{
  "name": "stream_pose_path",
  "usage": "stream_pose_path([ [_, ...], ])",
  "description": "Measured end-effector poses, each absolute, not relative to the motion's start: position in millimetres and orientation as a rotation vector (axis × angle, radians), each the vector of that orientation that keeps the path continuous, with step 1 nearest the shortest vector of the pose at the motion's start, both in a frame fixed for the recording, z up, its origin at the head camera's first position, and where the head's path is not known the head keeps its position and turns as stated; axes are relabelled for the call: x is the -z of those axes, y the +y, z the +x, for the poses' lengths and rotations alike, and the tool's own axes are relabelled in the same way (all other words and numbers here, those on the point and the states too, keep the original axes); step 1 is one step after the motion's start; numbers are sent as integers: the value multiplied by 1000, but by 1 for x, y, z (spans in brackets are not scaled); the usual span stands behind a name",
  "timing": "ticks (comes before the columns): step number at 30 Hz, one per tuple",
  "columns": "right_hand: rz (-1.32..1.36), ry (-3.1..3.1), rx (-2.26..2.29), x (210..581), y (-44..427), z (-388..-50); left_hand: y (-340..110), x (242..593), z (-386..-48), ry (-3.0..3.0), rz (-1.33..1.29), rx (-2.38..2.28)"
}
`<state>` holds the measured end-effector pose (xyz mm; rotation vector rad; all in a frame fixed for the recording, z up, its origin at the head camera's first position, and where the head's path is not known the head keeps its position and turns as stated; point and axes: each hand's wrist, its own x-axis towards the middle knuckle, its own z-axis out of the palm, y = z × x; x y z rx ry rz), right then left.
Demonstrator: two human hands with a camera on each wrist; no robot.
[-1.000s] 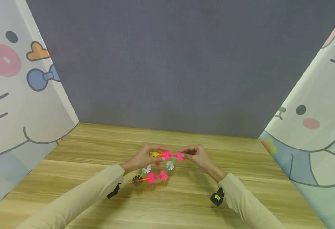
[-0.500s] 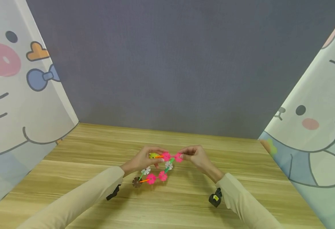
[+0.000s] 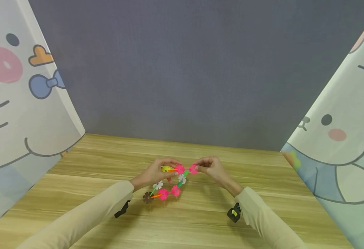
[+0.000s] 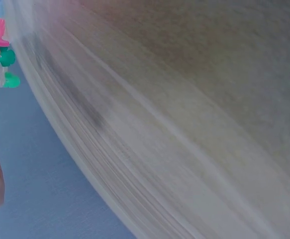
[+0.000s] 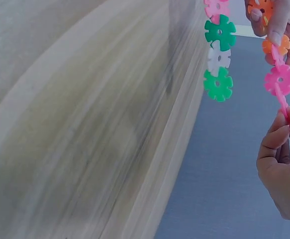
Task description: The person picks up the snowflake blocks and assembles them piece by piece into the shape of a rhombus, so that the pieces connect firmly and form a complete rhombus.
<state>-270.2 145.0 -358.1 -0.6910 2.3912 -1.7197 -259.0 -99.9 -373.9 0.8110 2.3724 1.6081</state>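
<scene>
A chain of notched plastic snowflake discs hangs between the two hands over the table. My left hand [image 3: 152,174] pinches it near a yellow disc [image 3: 165,169] and an orange disc [image 5: 284,46]. The fingertips of my right hand [image 5: 286,154] pinch a pink disc [image 3: 193,168] at the right end, seen nearly edge-on in the right wrist view. Between the hands is another pink disc [image 5: 281,79]. Below dangle a white disc [image 3: 182,179], green discs [image 5: 218,84], more pink discs [image 3: 163,194] and a brown disc [image 3: 148,197]. The left wrist view catches only some discs [image 4: 0,47] at its edge.
A wood-grain table [image 3: 182,228] lies under the hands. Behind it rises a grey partition [image 3: 182,69]. Cartoon-printed panels stand at the left [image 3: 1,138] and right [image 3: 340,155]. Black wrist devices [image 3: 234,212] sit below the sleeves.
Both hands and the hanging chain have shifted very slightly to the left. The grip of each hand looks the same.
</scene>
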Motion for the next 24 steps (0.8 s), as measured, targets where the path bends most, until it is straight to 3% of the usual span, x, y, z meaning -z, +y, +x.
stream_pose_path([
  [16, -675, 2478, 1717, 358, 140, -268, -98, 379, -256, 2379, 810, -1718],
  [24, -596, 2467, 1753, 360, 139, -268, -94, 364, -244, 2349, 761, -1735],
])
